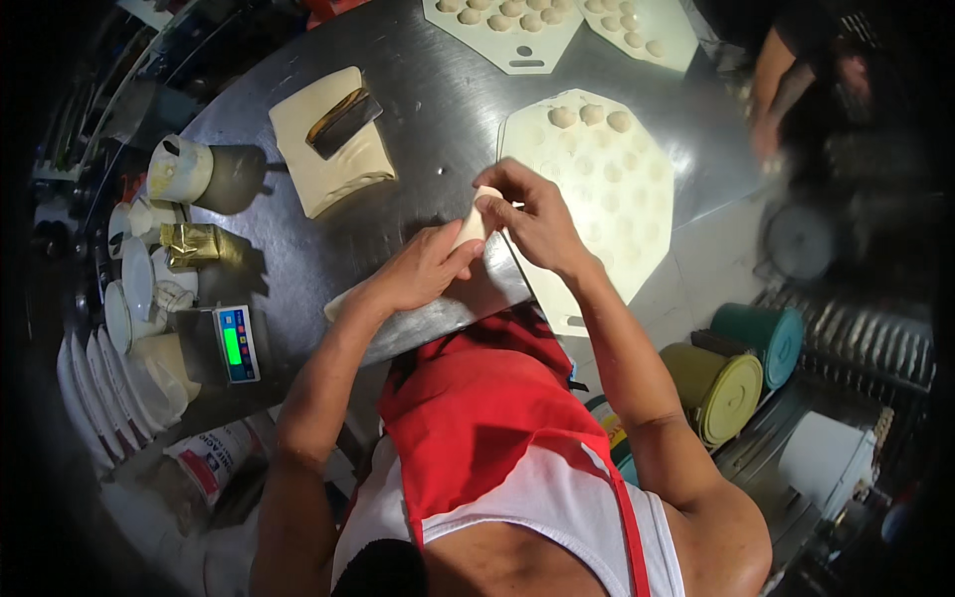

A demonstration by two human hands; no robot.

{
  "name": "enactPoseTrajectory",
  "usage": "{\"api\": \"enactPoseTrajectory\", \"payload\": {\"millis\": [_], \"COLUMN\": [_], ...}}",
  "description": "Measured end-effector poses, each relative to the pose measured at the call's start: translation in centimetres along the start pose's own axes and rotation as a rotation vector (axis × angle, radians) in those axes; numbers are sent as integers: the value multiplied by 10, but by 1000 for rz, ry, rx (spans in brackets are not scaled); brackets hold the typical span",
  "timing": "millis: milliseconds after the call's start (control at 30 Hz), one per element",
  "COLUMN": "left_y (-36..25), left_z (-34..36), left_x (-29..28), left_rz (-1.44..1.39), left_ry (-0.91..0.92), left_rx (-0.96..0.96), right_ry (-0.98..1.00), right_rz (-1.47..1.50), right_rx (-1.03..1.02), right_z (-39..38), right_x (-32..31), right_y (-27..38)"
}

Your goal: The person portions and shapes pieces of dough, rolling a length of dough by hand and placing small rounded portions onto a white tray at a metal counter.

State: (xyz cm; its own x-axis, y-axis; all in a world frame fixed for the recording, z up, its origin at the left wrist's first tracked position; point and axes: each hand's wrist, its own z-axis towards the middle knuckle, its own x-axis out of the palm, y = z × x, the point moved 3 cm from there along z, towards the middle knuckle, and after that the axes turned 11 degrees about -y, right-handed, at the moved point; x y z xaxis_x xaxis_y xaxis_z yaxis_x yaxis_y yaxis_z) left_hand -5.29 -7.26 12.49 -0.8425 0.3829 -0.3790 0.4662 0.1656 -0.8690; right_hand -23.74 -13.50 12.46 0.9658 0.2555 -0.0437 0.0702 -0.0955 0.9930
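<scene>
Both hands grip a pale strip of dough (471, 224) over the front edge of the steel table (418, 149). My left hand (423, 261) wraps the lower end, fingers closed on it; my right hand (527, 211) has fingers curled round the upper end. Just right of them lies a white octagonal board (607, 229) with a few dough balls (591, 114) along its top and faint round marks below. A dough slab (298, 174) with a dark-bladed cutter (343, 122) on it lies back left. Another piece of dough (336, 305) shows beside my left forearm, partly hidden.
Two more boards of dough balls (507, 55) are at the back. A digital scale (236, 343), white tub (179, 167), gold packet (191, 245) and several containers crowd the left. Another person's arm (771, 90) is at upper right, above lidded buckets (726, 393) on the floor.
</scene>
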Motion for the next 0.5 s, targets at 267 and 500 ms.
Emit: {"api": "enactPoseTrajectory", "payload": {"millis": [267,500], "left_y": [-19,103], "left_z": [10,82], "left_x": [10,35], "left_rz": [221,257], "left_ry": [-310,-511], "left_rx": [300,681], "right_ry": [-259,-2], "right_rz": [-439,-381], "right_rx": [-135,-257], "right_z": [-13,-23], "right_x": [25,53], "right_y": [28,38]}}
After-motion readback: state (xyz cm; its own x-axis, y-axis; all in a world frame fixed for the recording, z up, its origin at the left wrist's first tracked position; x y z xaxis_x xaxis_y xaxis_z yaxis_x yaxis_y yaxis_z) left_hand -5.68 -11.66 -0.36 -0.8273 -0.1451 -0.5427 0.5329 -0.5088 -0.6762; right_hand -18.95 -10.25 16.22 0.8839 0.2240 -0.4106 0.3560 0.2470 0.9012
